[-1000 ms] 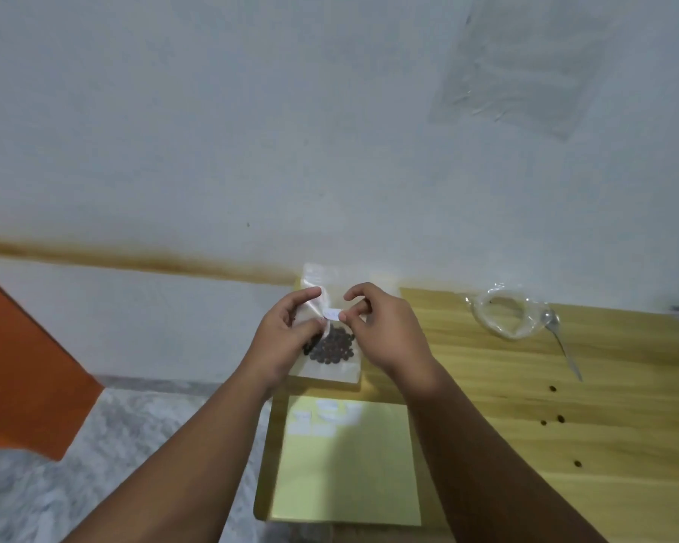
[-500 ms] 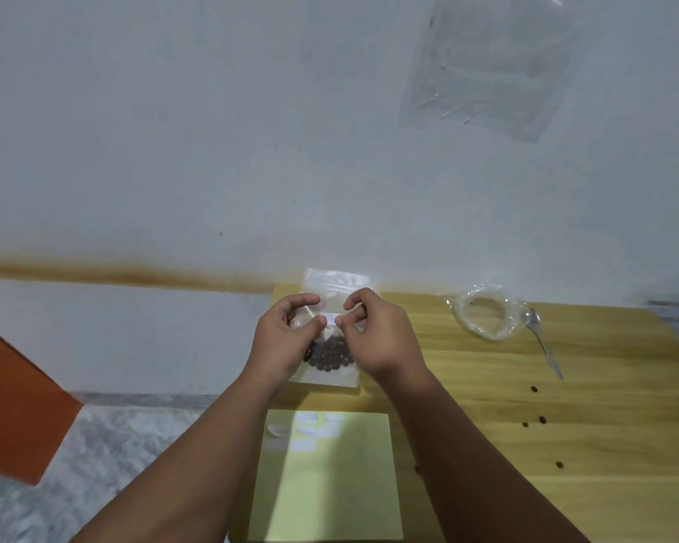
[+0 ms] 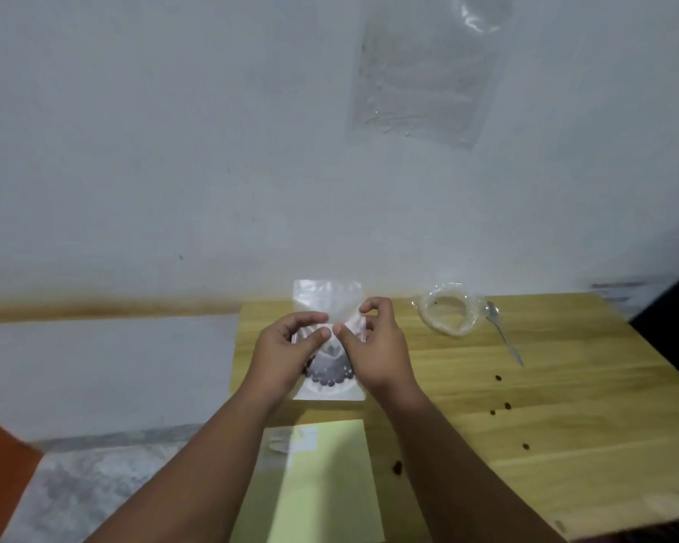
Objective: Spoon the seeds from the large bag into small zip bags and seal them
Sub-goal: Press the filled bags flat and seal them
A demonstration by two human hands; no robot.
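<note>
Pinching small zip bag (image 3: 330, 390) w/ seeds (image 3: 327, 373) at top, left grip (image 3: 287, 348) & right grip (image 3: 379, 348) thumb-to-finger, spoon (image 3: 504, 335) at 2 o'clock on surface (image 3: 565, 405)

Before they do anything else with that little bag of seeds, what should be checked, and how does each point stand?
1. Left hand and right hand both pinch the small zip bag: ok.
2. Seeds sit low inside it: ok.
3. Zip pressed shut along its whole length: cannot tell, fingers hide it.
4. Table free of loose seeds: not ok, several lie scattered.
5. Spoon ready beside the large bag: ok.
</note>
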